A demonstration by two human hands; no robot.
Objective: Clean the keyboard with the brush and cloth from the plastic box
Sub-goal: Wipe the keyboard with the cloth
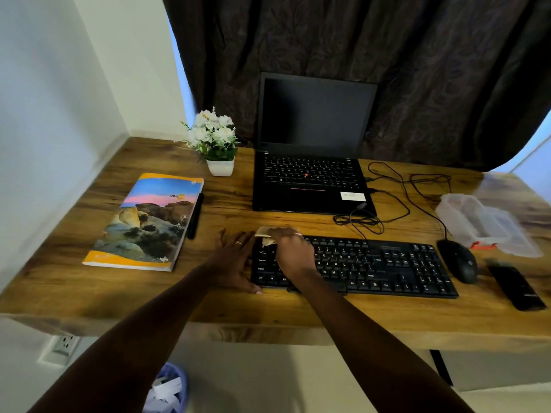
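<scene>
Head view: right hand (pixel 293 251) presses cloth (pixel 266 234) onto keyboard (pixel 372 266), left end.

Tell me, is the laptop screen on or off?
Off, it seems: the laptop lid is open, but its screen is uniformly dark, with no image or light.
</scene>
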